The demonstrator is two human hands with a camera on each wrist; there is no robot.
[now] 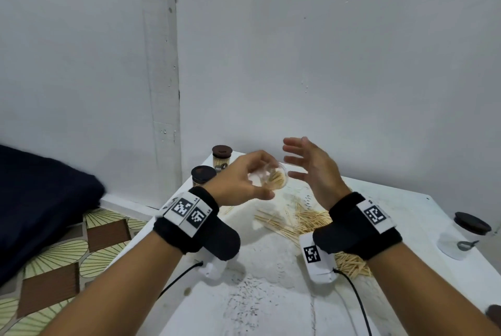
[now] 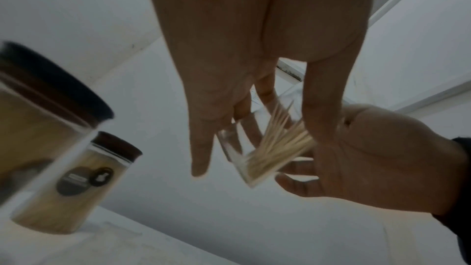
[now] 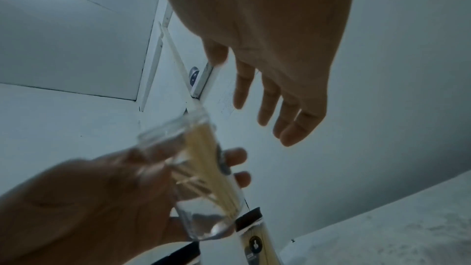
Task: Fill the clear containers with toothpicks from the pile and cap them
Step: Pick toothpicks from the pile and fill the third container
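Observation:
My left hand [image 1: 241, 177] grips a clear container [image 1: 272, 177], held tilted above the table and partly filled with toothpicks. In the left wrist view the toothpicks [image 2: 277, 146] lie slanted inside the container, their tips near its mouth. My right hand [image 1: 307, 163] is open just right of the container mouth, fingers spread and holding nothing. The right wrist view shows the container [image 3: 201, 170] in the left hand [image 3: 89, 209], below the straight right fingers [image 3: 288, 120]. The toothpick pile [image 1: 307, 220] lies on the white table [image 1: 271, 295] under my hands.
Two filled containers with dark caps [image 1: 221, 156] [image 1: 202, 175] stand at the table's far left corner by the wall. A capped empty container [image 1: 465, 234] stands near the right edge. A dark lid [image 1: 494, 314] lies at the lower right edge. A dark cushion [image 1: 40, 200] sits left of the table.

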